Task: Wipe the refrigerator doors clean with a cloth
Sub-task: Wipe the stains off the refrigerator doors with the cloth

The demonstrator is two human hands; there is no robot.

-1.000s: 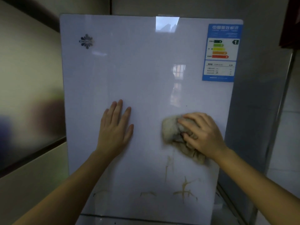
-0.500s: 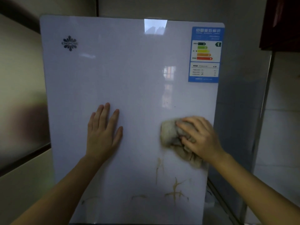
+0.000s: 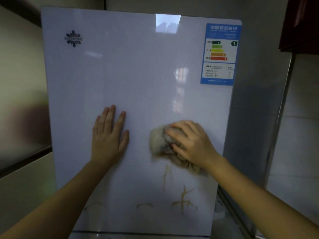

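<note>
Your right hand (image 3: 191, 144) grips the crumpled grey cloth (image 3: 160, 140) against the glossy white refrigerator door (image 3: 138, 75); your left hand (image 3: 108, 135) presses flat, fingers straight.

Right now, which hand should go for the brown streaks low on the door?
Right. The right hand grips the cloth just above the brown streaks; the left hand lies flat and bare on the door, farther left.

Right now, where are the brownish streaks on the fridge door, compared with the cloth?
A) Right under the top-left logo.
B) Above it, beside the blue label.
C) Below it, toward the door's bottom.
C: the brownish streaks run down the refrigerator door below the cloth that the right hand grips.
</note>
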